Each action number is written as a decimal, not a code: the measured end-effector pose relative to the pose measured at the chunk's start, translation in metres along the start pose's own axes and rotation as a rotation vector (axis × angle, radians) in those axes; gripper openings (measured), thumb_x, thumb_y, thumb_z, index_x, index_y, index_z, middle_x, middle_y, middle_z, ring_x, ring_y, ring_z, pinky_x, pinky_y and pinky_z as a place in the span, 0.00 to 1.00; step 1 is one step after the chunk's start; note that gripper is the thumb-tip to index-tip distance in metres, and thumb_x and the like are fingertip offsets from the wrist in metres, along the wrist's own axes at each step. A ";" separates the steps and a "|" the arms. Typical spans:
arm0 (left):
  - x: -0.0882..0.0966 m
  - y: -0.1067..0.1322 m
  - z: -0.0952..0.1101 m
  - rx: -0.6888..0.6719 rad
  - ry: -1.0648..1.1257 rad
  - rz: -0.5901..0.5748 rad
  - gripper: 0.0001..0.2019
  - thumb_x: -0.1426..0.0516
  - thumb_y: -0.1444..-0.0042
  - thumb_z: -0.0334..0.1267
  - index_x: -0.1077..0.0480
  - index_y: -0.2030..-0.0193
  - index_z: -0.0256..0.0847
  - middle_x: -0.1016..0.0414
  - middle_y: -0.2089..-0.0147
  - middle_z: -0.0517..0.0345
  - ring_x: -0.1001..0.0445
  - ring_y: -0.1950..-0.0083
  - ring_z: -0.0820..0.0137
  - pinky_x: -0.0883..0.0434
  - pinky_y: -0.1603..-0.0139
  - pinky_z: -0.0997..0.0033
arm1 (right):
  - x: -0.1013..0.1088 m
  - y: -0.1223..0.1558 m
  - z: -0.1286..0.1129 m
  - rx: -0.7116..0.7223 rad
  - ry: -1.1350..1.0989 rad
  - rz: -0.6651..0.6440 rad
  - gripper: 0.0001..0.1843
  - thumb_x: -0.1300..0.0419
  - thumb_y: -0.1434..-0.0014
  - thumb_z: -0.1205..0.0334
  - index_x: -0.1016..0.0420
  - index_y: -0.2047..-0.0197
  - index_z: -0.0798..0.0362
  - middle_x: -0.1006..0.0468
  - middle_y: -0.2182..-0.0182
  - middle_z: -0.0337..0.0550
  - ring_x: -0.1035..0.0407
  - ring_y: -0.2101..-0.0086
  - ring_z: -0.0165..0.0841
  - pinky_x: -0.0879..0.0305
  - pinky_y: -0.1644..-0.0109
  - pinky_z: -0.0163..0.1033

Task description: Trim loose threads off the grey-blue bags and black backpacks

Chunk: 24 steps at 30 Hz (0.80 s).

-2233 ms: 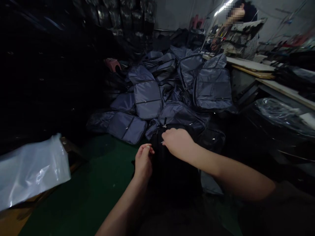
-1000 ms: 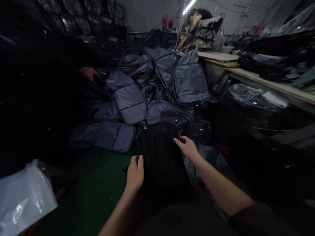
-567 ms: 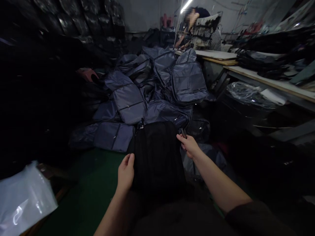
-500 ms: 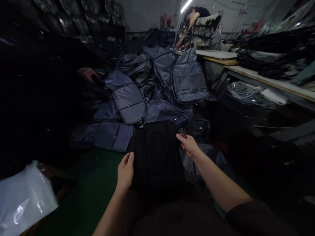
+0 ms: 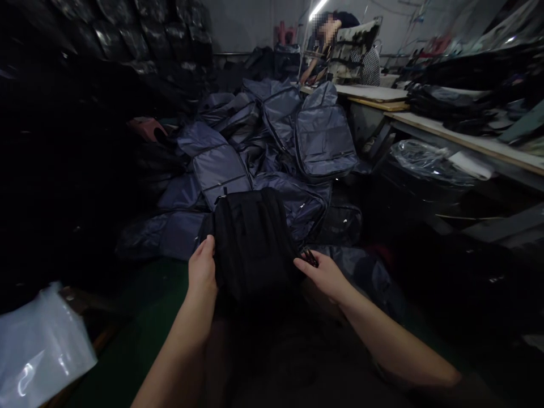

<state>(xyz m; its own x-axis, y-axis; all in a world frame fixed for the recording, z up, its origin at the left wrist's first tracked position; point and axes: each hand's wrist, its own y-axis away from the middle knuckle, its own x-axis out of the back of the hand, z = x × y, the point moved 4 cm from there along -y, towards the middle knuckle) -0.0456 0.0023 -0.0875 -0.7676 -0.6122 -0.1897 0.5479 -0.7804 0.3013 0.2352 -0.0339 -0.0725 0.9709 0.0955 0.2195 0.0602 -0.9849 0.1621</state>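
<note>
The left hand (image 5: 203, 266) and right hand (image 5: 325, 277) are apart on a black backpack (image 5: 250, 243) just before a pile of navy bags (image 5: 272, 141). The left clasps its side; the right, in poor light, seems to touch metal zip pulls (image 5: 310, 258).

A backpack (image 5: 250, 243) is sitting between the person's left grip (image 5: 203, 266) and right grip (image 5: 323, 276), just in front of a heap of bags (image 5: 272, 141) that is spreading across the floor (image 5: 144, 300) behind it. A plastic bag (image 5: 38, 345) is lying off to the left. Along the right, a worktop (image 5: 463, 144) is running back, with a plastic-wrapped bundle (image 5: 425, 160) sitting below it, while a co-worker (image 5: 323, 48) is sitting beyond the heap.
</note>
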 end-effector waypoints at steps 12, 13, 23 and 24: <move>-0.011 -0.014 0.033 0.004 -0.015 0.035 0.15 0.38 0.57 0.47 0.28 0.66 0.39 0.27 0.72 0.61 0.26 0.70 0.69 0.26 0.68 0.70 | 0.003 -0.009 -0.017 -0.188 -0.615 0.098 0.19 0.32 0.57 0.51 0.37 0.73 0.53 0.43 0.83 0.27 0.52 0.85 0.19 0.63 0.85 0.29; -0.012 -0.014 0.033 0.009 -0.028 0.015 0.15 0.39 0.56 0.48 0.28 0.66 0.39 0.27 0.72 0.61 0.26 0.70 0.69 0.26 0.68 0.70 | 0.003 -0.009 -0.020 -0.192 -0.636 0.097 0.19 0.32 0.57 0.52 0.37 0.73 0.53 0.43 0.83 0.27 0.52 0.85 0.19 0.64 0.85 0.29; 0.004 0.010 0.081 -0.516 -0.780 0.045 0.11 0.39 0.56 0.44 0.27 0.67 0.40 0.29 0.67 0.54 0.31 0.54 0.57 0.39 0.46 0.56 | -0.015 -0.002 -0.032 -0.227 -0.686 -0.044 0.20 0.31 0.58 0.55 0.40 0.75 0.52 0.46 0.83 0.26 0.53 0.86 0.19 0.64 0.87 0.28; -0.002 0.030 0.087 -0.670 -0.858 0.025 0.11 0.41 0.52 0.44 0.27 0.65 0.42 0.29 0.64 0.54 0.32 0.53 0.59 0.39 0.46 0.57 | -0.019 -0.002 -0.030 -0.225 -0.670 -0.055 0.20 0.31 0.57 0.55 0.40 0.75 0.52 0.46 0.84 0.26 0.54 0.86 0.19 0.64 0.87 0.28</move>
<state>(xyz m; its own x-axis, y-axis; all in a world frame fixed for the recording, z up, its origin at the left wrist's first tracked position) -0.0570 -0.0091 0.0036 -0.5872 -0.5392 0.6037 0.4369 -0.8390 -0.3243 0.2098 -0.0293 -0.0481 0.9058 -0.0360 -0.4221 0.1345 -0.9204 0.3670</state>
